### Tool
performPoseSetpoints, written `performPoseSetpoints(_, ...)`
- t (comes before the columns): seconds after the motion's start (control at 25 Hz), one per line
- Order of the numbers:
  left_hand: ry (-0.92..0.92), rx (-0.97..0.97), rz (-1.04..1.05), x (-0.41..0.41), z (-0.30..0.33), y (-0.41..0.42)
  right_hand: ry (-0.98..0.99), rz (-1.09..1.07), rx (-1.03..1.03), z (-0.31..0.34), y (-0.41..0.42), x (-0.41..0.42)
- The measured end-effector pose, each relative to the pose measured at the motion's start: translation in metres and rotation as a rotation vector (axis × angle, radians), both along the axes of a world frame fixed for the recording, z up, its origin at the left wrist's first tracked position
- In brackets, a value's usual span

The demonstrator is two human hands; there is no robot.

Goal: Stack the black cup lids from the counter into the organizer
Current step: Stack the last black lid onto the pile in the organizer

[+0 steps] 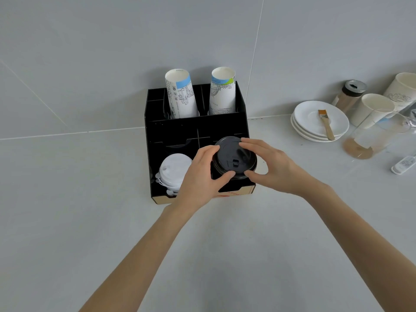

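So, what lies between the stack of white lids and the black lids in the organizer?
In the head view, the left hand lies there, its fingers on the black lids and covering the right edge of the white lids; any divider underneath is hidden.

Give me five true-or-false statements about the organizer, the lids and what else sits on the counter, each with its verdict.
1. Both hands hold the stack of black lids over the front right compartment of the organizer. True: the left hand and right hand grip it from either side.
2. The white lids sit in the front left compartment. True.
3. The two back compartments are empty. False: each holds a stack of printed paper cups.
4. A brush rests on the stacked white saucers. True.
5. The saucers stand left of the organizer. False: they stand to its right.
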State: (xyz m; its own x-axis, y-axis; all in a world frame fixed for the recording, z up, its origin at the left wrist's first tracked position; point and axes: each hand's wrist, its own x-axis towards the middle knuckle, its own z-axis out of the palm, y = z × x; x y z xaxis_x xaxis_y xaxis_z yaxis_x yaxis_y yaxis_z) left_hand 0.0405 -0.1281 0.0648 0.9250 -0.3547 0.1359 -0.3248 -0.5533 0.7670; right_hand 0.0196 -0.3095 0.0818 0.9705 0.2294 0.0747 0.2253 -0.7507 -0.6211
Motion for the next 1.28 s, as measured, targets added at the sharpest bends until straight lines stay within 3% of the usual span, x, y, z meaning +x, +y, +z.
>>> performPoseSetpoints(0.44, -0.015, -0.043, 0.291, 0.012, -0.025, -0.041, 0.077, 0.193, -0.145, -0.006, -0.018, 0.062)
performPoseSetpoints(1.28, 0.009, 0.020, 0.236, 0.014, -0.039, -0.036, 0.111, 0.136, -0.030, -0.034, -0.015, 0.052)
